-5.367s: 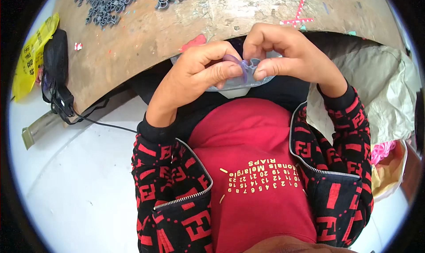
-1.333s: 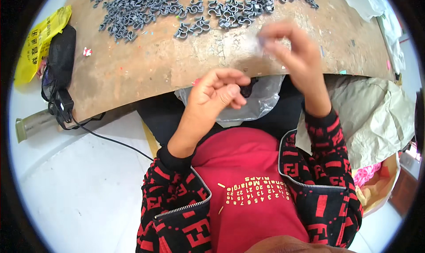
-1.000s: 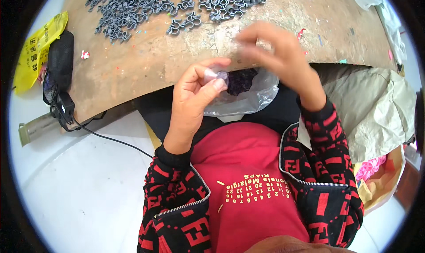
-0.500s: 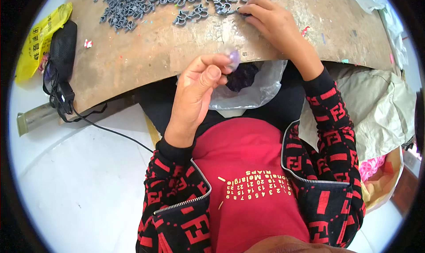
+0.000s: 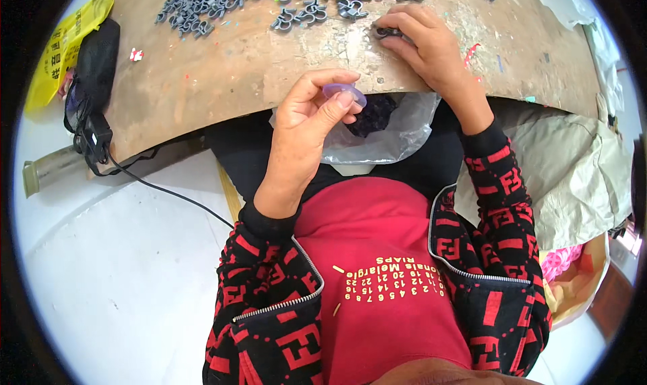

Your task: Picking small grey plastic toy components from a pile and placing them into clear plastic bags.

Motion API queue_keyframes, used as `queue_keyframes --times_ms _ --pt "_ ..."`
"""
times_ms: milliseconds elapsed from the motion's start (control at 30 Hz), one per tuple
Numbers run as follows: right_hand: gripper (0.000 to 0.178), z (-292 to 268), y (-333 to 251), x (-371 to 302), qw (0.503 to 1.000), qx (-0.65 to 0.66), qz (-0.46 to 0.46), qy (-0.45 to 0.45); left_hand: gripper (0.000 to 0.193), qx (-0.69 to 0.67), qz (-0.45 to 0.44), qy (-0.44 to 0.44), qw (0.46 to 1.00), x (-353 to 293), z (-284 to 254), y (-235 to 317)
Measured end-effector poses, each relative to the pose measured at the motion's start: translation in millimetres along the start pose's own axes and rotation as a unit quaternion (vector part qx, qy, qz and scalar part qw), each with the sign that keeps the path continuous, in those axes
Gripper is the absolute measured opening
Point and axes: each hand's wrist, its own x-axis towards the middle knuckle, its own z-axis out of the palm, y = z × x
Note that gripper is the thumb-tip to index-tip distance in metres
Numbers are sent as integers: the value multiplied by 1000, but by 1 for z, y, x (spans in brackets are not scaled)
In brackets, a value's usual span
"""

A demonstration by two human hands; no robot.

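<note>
My left hand (image 5: pixel 306 125) pinches a translucent purple suction cup (image 5: pixel 345 93) between thumb and fingers, above the table's near edge. My right hand (image 5: pixel 431 51) is closed on a dark grey plastic clip (image 5: pixel 388 32), low over the tabletop; the fingers hide part of the clip. Beyond it lies a spread of similar curved grey clips (image 5: pixel 222 0), piled thickest at the far left. A clear plastic bag (image 5: pixel 404 132) rests in my lap under the table edge, with a dark purple mass (image 5: pixel 372 117) inside whose single pieces I cannot make out.
The worn brown tabletop (image 5: pixel 222 75) carries small coloured scraps. At its left edge hang a yellow bag (image 5: pixel 74 38) and a black mesh pouch (image 5: pixel 101 65), with a black cable (image 5: pixel 168 191) running toward me. Beige cloth (image 5: pixel 573 176) and a bag of pink pieces (image 5: pixel 563 260) are at right.
My right hand has drawn back from the far clips toward me, bringing one grey clip. In my left hand the suction cup has tilted flatter and shows more plainly.
</note>
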Motion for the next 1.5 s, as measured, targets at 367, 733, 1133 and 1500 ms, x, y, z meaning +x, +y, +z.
queue_keyframes --times_ms 367,733,1133,1500 --pt "19 -12 -24 -11 824 473 285 121 21 -115 -62 -39 991 5 5 -5" --pt "24 -22 -64 -22 802 508 311 43 22 -144 -58 -43 987 8 7 -12" --pt "19 -26 -82 -35 858 449 246 32 17 -4 41 -3 999 3 18 -7" --pt "20 -32 -86 -37 920 349 171 41 14 58 57 -70 994 -1 11 -4"
